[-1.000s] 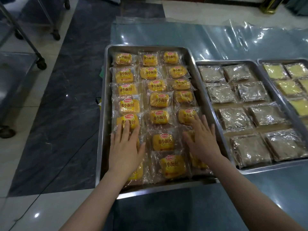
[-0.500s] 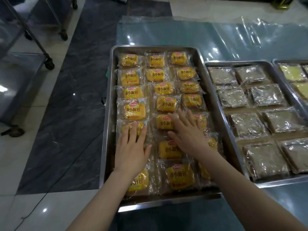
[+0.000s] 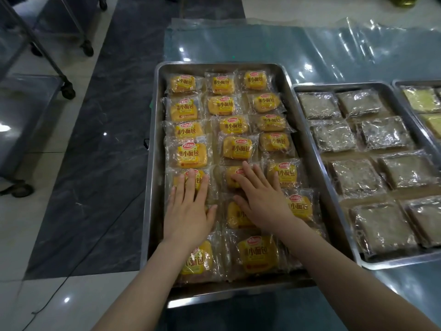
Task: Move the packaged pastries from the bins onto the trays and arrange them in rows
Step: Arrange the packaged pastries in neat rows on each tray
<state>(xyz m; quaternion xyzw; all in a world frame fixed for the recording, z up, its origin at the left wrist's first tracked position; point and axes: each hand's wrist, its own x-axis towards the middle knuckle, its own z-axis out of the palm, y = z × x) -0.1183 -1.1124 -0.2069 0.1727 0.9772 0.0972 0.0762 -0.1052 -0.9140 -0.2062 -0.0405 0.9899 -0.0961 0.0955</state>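
A long steel tray [image 3: 152,177] holds three columns of yellow packaged pastries [image 3: 238,148] in clear wrappers with red logos. My left hand [image 3: 189,210] lies flat, fingers spread, on a packet in the left column, about two thirds of the way down. My right hand [image 3: 262,199] rests flat on the middle column, its fingertips on a packet [image 3: 230,177] and its palm over another one. Neither hand grips anything. The packets under the palms are partly hidden.
To the right, a second steel tray [image 3: 319,149] carries brown wrapped pastries [image 3: 353,177] in two columns. A third tray with pale yellow ones [image 3: 420,100] shows at the right edge. Clear plastic sheeting [image 3: 334,48] covers the surface. Wheeled metal racks [image 3: 69,89] stand on the floor at left.
My right hand slid left from the right column onto the middle column. My left hand stayed on the left column. The camera moved closer and to the left.
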